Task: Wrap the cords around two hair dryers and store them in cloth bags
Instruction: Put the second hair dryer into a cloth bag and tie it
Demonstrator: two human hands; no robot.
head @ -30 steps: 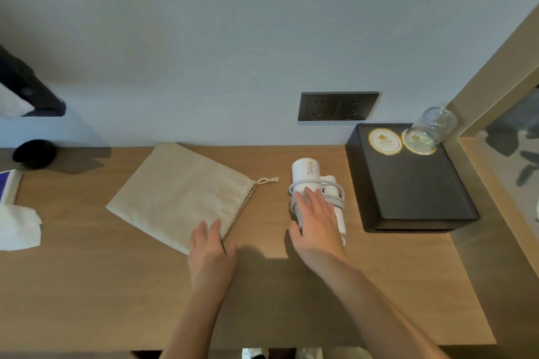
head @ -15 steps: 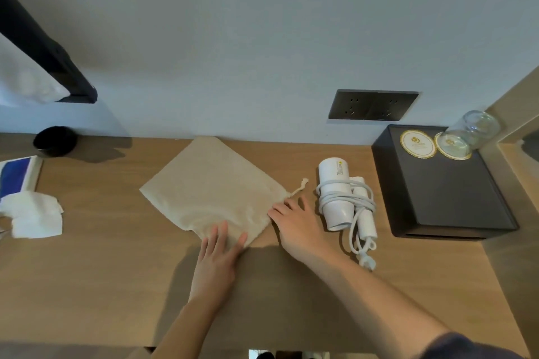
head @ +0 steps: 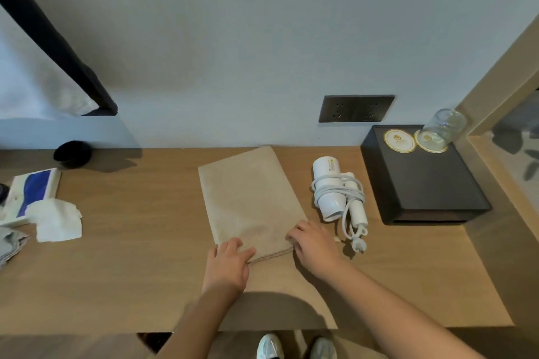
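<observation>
Tabletop [head: 122, 277] of pale wood carries a cloth bag [head: 248, 198] that has turned since half a second ago: it lay slantwise with its mouth toward the right, and now it lies straight, closed end near the wall and stitched mouth at the near side. Both hands have come to that mouth and sit apart at its two corners. The left hand [head: 227, 261], which lay flat on the cloth before, rests on the near left corner with fingers bent and thumb along the hem; whether it pinches the cloth cannot be told. The right hand [head: 316, 248] has left the bag's side edge and curls its fingers round the near right corner. The bag is plain beige, flat and unfilled. A dark tray [head: 431, 192] stands at the right, and between it and the bag, touching neither, lies the white hair dryer [head: 328, 192], where it was before, barrel end toward the wall. Its white cord [head: 320, 188] is looped round the body and the folded handle, with the plug [head: 358, 245] loose beside the right hand. A small label [head: 331, 165] on the barrel shows a yellow mark; its print is too small to read.
</observation>
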